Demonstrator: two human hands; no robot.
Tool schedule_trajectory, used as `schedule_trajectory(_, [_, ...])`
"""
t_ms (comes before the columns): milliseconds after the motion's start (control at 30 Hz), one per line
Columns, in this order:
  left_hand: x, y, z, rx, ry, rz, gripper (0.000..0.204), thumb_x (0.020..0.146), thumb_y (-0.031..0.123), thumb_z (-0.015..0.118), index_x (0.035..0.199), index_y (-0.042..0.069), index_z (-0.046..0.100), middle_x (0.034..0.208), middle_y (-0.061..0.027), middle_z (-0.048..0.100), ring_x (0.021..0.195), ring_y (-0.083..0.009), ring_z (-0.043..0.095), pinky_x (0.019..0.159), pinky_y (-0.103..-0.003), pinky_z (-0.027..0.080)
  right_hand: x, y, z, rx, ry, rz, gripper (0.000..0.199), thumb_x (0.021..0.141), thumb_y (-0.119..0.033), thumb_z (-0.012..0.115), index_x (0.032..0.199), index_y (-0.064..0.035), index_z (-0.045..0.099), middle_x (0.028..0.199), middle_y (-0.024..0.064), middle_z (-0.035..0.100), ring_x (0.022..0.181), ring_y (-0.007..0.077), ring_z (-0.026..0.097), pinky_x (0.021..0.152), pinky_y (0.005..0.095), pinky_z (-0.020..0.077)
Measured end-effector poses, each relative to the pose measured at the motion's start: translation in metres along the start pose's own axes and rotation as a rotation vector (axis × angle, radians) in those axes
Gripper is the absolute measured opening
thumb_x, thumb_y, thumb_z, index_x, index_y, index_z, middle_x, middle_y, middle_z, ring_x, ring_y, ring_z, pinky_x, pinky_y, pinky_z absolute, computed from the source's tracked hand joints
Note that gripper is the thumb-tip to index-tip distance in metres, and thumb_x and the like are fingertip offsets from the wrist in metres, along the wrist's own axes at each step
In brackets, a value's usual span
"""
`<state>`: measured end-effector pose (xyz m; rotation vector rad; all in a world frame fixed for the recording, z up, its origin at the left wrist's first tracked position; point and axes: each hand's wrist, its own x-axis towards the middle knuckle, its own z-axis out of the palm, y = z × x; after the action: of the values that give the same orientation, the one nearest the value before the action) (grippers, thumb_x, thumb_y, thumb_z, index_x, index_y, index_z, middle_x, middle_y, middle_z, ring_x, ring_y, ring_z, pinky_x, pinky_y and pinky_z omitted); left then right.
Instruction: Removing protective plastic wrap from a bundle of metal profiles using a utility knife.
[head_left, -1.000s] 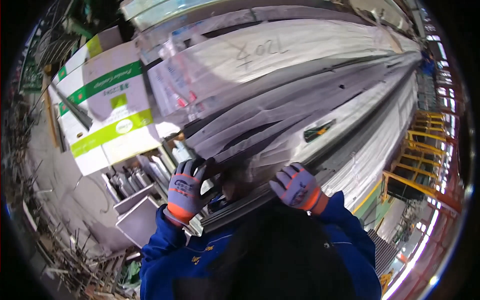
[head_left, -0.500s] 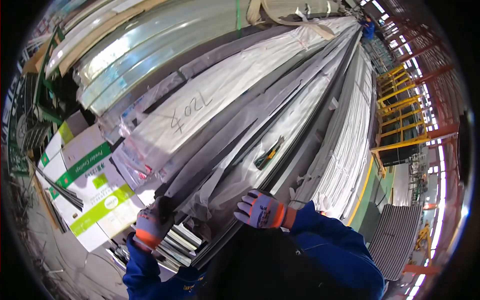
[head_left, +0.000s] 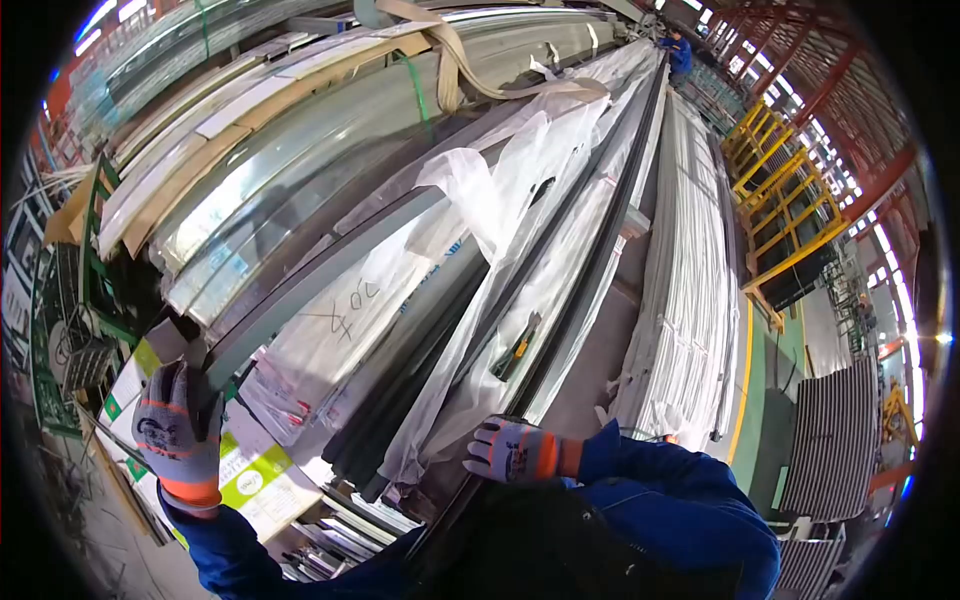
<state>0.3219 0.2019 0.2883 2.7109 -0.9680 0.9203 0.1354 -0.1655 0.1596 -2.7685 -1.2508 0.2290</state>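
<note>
My left hand, in a grey and orange glove, is closed around the near end of a long grey metal profile. That profile slants away to the far right above the stack, and loose white film hangs off it. My right hand, gloved alike, has its fingers curled over the near end of a long dark profile. Between the hands lie several black profiles, partly under film. A hand tool with a black and yellow handle rests on the film just beyond my right hand.
White and green cartons stand below my left hand. A film-wrapped bundle of profiles lies on the right, with yellow racks beyond it. Large wrapped stacks fill the left. A person in blue is at the far end.
My left hand has moved left and slightly up with the grey profile's end, swinging it away from the black profiles. The film has lifted and bunched up. My right hand stays nearly in place.
</note>
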Motion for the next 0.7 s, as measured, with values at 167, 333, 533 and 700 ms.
schedule_trajectory(167, [-0.039, 0.017, 0.037, -0.099, -0.477, -0.254, 0.038, 0.076, 0.017, 0.071, 0.111, 0.009, 0.062, 0.091, -0.0134, 0.065, 0.072, -0.0305, 0.063, 0.065, -0.038, 0.050, 0.005, -0.003, -0.004, 0.038, -0.057, 0.028, 0.032, 0.082, -0.022, 0.052, 0.111, -0.0082, 0.057, 0.099, 0.0109, 0.057, 0.095, 0.0265, 0.056, 0.087, 0.0414, 0.0447])
schedule_trajectory(333, [-0.081, 0.067, 0.079, -0.403, -0.492, -0.313, 0.026, 0.080, 0.021, 0.068, 0.103, 0.009, 0.062, 0.085, -0.0124, 0.067, 0.073, -0.0332, 0.065, 0.064, -0.041, 0.050, 0.004, -0.002, 0.014, -0.005, 0.089, 0.021, 0.027, 0.080, -0.025, 0.053, 0.103, -0.0099, 0.057, 0.092, 0.0075, 0.056, 0.089, 0.0236, 0.056, 0.081, 0.0384, 0.0444])
schedule_trajectory(533, [-0.146, 0.084, 0.163, -0.185, -0.691, -0.190, 0.031, 0.086, 0.027, 0.060, 0.109, 0.007, 0.059, 0.093, -0.0182, 0.067, 0.083, -0.0371, 0.064, 0.070, -0.045, 0.050, -0.003, -0.004, 0.006, 0.067, -0.014, 0.063, 0.032, 0.082, -0.024, 0.054, 0.109, -0.0082, 0.059, 0.100, 0.0118, 0.059, 0.097, 0.0268, 0.058, 0.087, 0.0427, 0.0470])
schedule_trajectory(700, [-0.189, 0.074, 0.210, -0.195, -0.458, -0.358, 0.038, 0.087, 0.027, 0.058, 0.118, 0.004, 0.058, 0.105, -0.0202, 0.065, 0.096, -0.0373, 0.062, 0.082, -0.046, 0.049, 0.004, -0.002, 0.007, 0.058, -0.010, 0.055, 0.026, 0.082, -0.022, 0.053, 0.104, -0.0109, 0.060, 0.096, 0.0096, 0.059, 0.092, 0.0251, 0.058, 0.084, 0.0404, 0.0467])
